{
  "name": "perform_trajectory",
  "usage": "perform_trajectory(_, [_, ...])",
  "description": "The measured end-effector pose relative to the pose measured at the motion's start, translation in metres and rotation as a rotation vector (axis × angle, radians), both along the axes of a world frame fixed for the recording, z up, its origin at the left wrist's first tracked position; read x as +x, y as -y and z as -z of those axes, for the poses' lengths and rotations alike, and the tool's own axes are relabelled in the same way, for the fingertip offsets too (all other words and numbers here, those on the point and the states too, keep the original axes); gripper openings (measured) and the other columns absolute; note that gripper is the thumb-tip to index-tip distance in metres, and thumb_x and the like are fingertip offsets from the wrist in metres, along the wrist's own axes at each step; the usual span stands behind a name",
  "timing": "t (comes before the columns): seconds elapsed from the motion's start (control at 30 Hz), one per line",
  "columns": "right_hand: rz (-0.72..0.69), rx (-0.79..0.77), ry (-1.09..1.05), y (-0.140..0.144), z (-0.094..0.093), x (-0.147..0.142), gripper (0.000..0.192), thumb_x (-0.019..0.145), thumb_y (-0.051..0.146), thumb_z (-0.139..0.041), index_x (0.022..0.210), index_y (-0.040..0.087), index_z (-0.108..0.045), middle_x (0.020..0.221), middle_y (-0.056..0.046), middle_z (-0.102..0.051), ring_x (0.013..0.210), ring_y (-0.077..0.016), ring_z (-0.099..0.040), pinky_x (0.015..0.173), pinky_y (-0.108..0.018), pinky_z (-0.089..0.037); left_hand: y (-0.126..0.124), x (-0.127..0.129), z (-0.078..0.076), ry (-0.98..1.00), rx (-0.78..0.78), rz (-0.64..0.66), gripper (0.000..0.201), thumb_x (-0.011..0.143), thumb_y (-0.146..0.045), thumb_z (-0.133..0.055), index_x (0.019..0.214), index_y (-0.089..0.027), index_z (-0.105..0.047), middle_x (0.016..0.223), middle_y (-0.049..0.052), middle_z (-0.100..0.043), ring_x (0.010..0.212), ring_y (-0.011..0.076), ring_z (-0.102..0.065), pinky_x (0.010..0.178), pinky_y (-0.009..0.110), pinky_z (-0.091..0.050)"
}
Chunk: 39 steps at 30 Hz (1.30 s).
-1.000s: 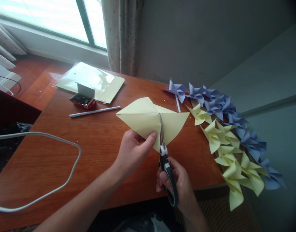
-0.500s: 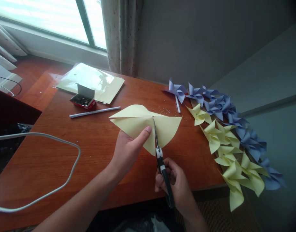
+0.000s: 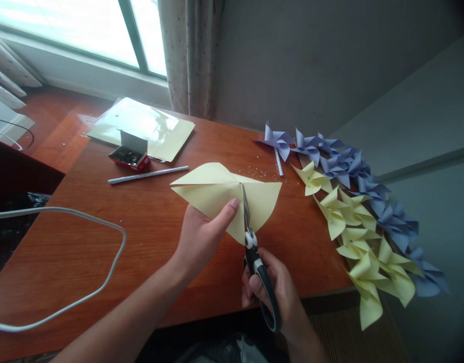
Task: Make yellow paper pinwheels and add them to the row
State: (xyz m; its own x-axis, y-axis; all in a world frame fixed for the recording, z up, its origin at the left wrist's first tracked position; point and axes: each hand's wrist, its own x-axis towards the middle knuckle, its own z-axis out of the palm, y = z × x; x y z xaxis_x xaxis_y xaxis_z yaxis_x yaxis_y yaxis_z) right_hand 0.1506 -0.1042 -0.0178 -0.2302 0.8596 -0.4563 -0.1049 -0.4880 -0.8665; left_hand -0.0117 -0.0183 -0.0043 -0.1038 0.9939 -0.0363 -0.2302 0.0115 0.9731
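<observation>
My left hand point(image 3: 207, 232) pinches a yellow sheet of paper point(image 3: 205, 174), thumb on top and the fingers hidden beneath. Slits run in from the paper's edges toward its middle. My right hand point(image 3: 272, 282) is closed around the dark handles of a pair of scissors point(image 3: 250, 239). The blades lie along the slit on the near side, tips close to the paper's middle. The sheet is held above the wooden table point(image 3: 152, 252).
Yellow pinwheels point(image 3: 334, 214) and blue pinwheels point(image 3: 336, 169) line the right side. At the left are a rolled paper stick point(image 3: 149, 175), an open small box point(image 3: 129, 156), a stack of yellow paper point(image 3: 179, 136) and a white cable point(image 3: 114, 262). Small bits point(image 3: 258, 174) lie beyond the sheet.
The scissors have turned slightly in my right hand and their handles have spread apart. The paper's right flap has shifted a little to the left.
</observation>
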Motion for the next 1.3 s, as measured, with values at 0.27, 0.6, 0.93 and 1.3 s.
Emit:
perform_trajectory(0.27, [0.011, -0.036, -0.056, 0.0003, -0.0002, 0.0001, 0.050, 0.078, 0.060, -0.077, 0.091, 0.020, -0.051, 0.065, 0.005, -0.053, 0.051, -0.0101, -0.055, 0.051, -0.022, -0.044, 0.0015, 0.0018, -0.0018, -0.037, 0.005, 0.003, 0.021, 0.087, -0.032, -0.073, 0.096, -0.013, -0.075, 0.101, 0.008, -0.079, 0.088, 0.0203, -0.073, 0.079, 0.026, -0.057])
perform_trajectory(0.6, [0.034, -0.002, -0.016, 0.0007, 0.0029, -0.0021, 0.050, 0.078, 0.062, -0.076, 0.090, 0.020, -0.052, 0.064, 0.005, -0.053, 0.051, -0.0107, -0.056, 0.050, -0.021, -0.045, 0.0018, 0.0014, -0.0014, -0.043, -0.002, 0.012, 0.022, 0.087, -0.033, -0.072, 0.095, -0.013, -0.076, 0.103, 0.009, -0.078, 0.089, 0.0213, -0.073, 0.081, 0.027, -0.057])
perform_trajectory(0.93, [0.030, -0.004, -0.027, 0.0015, 0.0015, -0.0039, 0.048, 0.081, 0.061, -0.074, 0.092, 0.019, -0.053, 0.062, 0.004, -0.055, 0.051, -0.0102, -0.057, 0.052, -0.021, -0.044, 0.0020, 0.0006, 0.0005, -0.034, 0.012, 0.019, 0.022, 0.088, -0.032, -0.072, 0.100, -0.014, -0.075, 0.105, 0.008, -0.078, 0.091, 0.0200, -0.072, 0.081, 0.026, -0.056])
perform_trajectory(1.3, [0.034, 0.015, -0.032, 0.0010, 0.0026, -0.0061, 0.046, 0.083, 0.059, -0.073, 0.091, 0.019, -0.052, 0.064, 0.005, -0.055, 0.052, -0.0092, -0.057, 0.054, -0.021, -0.045, 0.0021, 0.0008, -0.0032, -0.028, 0.020, 0.028, 0.020, 0.089, -0.030, -0.071, 0.099, -0.014, -0.074, 0.103, 0.007, -0.079, 0.088, 0.0185, -0.073, 0.079, 0.023, -0.056])
